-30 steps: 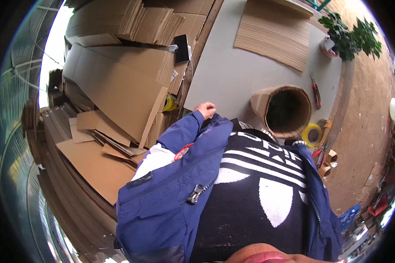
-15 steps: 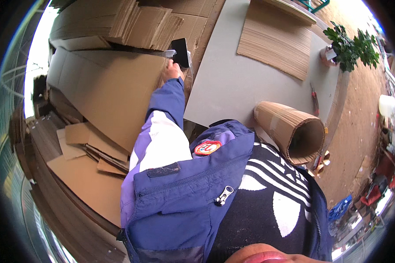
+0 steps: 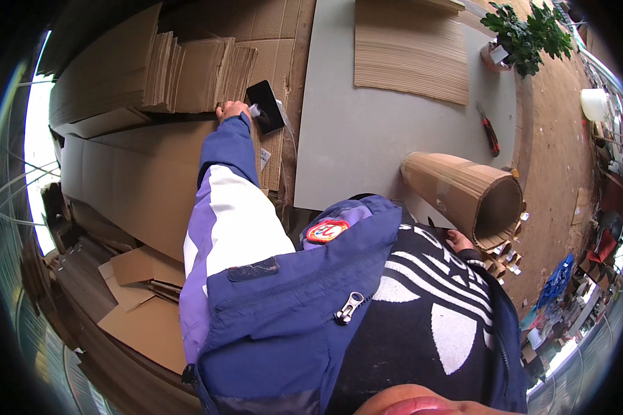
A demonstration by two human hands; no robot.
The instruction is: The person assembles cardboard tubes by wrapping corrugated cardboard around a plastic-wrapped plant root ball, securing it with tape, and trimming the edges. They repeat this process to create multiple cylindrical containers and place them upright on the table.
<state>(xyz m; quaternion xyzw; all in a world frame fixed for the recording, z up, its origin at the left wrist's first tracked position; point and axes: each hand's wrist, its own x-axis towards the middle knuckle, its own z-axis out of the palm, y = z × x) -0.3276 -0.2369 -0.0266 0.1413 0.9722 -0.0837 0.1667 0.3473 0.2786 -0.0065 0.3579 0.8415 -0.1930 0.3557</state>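
My left hand (image 3: 232,109) reaches forward with its fingers bent at the far right corner of a large flat cardboard sheet (image 3: 145,166), which it seems to grip; my sleeve covers part of that edge. Just right of the hand lies a black phone (image 3: 268,114) with a whitish piece beside it. My right hand (image 3: 458,241) shows only in part, close to my body below a rolled cardboard tube (image 3: 443,183). Its fingers are curled, and a thin dark tip (image 3: 430,222) pokes up near them; what it holds is hard to make out.
Folded cardboard stacks (image 3: 194,72) stand at the far left, with loose pieces (image 3: 145,325) nearer. A grey board (image 3: 367,138) carries corrugated sheets (image 3: 412,52) and red-handled pliers (image 3: 490,135). A potted plant (image 3: 495,55) stands at the far right.
My left hand has moved left from below the phone, and the cardboard sheet has shifted left with it. My right hand has come into view beside the tube. The whole view has turned slightly.
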